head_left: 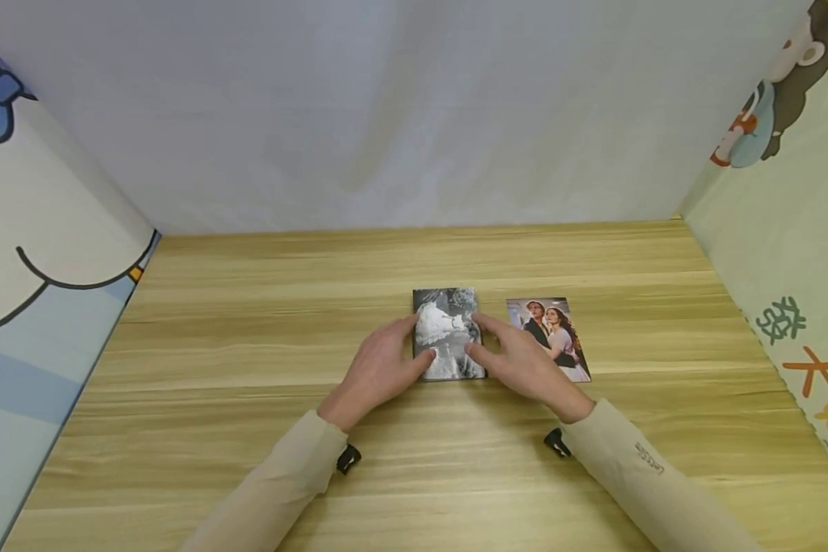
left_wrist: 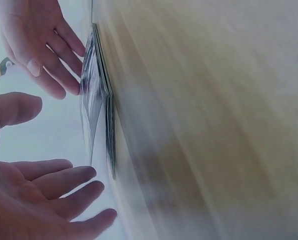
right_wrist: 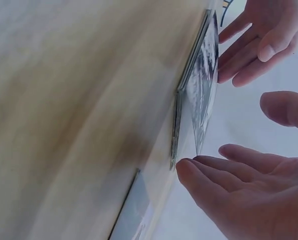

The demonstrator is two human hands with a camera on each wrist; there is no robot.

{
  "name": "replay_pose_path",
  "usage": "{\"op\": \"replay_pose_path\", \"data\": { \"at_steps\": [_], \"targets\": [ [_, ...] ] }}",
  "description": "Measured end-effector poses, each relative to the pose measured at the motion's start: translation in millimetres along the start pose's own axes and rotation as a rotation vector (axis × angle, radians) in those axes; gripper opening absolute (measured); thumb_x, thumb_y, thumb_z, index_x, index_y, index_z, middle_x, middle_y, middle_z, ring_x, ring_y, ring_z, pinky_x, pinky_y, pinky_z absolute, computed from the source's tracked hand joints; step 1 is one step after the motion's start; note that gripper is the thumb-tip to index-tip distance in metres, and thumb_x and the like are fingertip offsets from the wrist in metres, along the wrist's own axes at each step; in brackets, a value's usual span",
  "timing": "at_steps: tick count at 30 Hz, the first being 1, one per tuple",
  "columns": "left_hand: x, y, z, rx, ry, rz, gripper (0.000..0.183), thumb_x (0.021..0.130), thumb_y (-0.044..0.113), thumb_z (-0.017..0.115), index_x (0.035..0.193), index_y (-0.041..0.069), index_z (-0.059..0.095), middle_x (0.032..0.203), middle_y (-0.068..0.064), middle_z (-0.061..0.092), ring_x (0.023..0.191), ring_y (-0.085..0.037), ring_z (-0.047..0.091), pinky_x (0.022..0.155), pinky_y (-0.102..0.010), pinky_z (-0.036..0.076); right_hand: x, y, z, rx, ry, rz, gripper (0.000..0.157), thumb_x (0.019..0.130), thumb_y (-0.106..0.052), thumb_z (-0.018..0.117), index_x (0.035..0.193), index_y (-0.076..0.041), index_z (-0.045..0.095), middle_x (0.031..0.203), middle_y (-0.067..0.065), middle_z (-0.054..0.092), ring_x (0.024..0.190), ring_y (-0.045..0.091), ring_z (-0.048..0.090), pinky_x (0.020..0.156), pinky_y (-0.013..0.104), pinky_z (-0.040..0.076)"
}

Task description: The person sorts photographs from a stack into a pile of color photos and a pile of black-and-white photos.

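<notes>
A short stack of photo cards [head_left: 450,333] lies on the wooden table, with a black-and-white picture on top. Seen from the left wrist, the top card [left_wrist: 90,95] bows up from the layered cards [left_wrist: 110,130] beneath. My left hand [head_left: 381,366] is at the stack's left side, fingers loosely extended along the edge and thumb over the near left part. Mirroring it on the right, my right hand [head_left: 524,364] has its fingertips at the right edge. In the right wrist view, the right hand's fingers [right_wrist: 223,172] are relaxed and the thumb stands apart from the cards.
A colour photo card of a couple [head_left: 559,337] lies flat just right of the stack, partly covered by the right hand. A pale cloth wall [head_left: 414,115] closes off the back of the wooden table [head_left: 248,307]. Printed panels flank both sides.
</notes>
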State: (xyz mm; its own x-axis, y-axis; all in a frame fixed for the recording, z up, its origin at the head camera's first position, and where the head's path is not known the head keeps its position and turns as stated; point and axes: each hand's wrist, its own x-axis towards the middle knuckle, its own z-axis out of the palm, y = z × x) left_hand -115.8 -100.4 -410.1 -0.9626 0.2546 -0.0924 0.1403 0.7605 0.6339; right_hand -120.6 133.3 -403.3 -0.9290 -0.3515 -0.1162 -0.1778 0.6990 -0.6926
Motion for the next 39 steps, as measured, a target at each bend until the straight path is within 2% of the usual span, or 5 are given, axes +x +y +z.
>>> {"op": "replay_pose_path", "data": {
  "at_steps": [14,21,26,33,39],
  "targets": [
    [-8.1,2.7,-1.9,-0.207,0.102,0.049,0.065,0.095,0.025,0.072,0.152,0.006,0.050,0.151,-0.016,0.054,0.126,-0.035,0.063,0.104,-0.049,0.053,-5.9,-4.9,-7.3,0.208,0.061,0.005,0.060,0.103,-0.025,0.062,0.155,-0.001,0.044,0.147,0.025,0.054,0.124,0.039,0.063,0.099,0.050,0.056],
    [-11.5,5.0,-2.5,-0.370,0.202,0.108,0.055,0.095,0.006,0.070,0.148,0.002,0.053,0.146,-0.020,0.055,0.113,-0.036,0.070,0.091,-0.037,0.061,-7.8,-7.5,-11.2,0.261,0.103,-0.027,0.056,0.104,-0.020,0.061,0.155,-0.002,0.045,0.143,0.024,0.059,0.120,0.037,0.067,0.063,0.032,0.055],
    [-12.0,6.0,-1.6,-0.422,0.300,0.159,0.050,0.093,-0.005,0.068,0.141,-0.001,0.058,0.142,-0.019,0.058,0.108,-0.035,0.071,0.087,-0.028,0.061,-9.4,-10.6,-12.1,0.271,0.141,-0.039,0.054,0.104,-0.018,0.062,0.153,-0.003,0.048,0.149,0.020,0.054,0.119,0.036,0.067,0.081,0.038,0.062],
    [-13.8,9.1,-5.0,-0.462,0.370,0.163,0.050,0.090,-0.011,0.069,0.137,0.001,0.063,0.137,-0.017,0.061,0.100,-0.034,0.073,0.082,-0.026,0.061,-11.7,-14.8,-11.8,0.305,0.199,-0.048,0.050,0.101,-0.012,0.064,0.149,-0.005,0.053,0.141,0.022,0.060,0.116,0.037,0.069,0.053,0.028,0.051],
    [-16.6,11.6,-9.2,-0.507,0.402,0.151,0.050,0.088,-0.013,0.070,0.136,0.002,0.064,0.134,-0.016,0.062,0.097,-0.033,0.074,0.081,-0.025,0.062,-11.8,-19.9,-11.6,0.359,0.247,-0.053,0.046,0.099,-0.008,0.066,0.145,-0.004,0.058,0.139,0.022,0.062,0.115,0.036,0.070,0.060,0.030,0.057]
  ]
}}
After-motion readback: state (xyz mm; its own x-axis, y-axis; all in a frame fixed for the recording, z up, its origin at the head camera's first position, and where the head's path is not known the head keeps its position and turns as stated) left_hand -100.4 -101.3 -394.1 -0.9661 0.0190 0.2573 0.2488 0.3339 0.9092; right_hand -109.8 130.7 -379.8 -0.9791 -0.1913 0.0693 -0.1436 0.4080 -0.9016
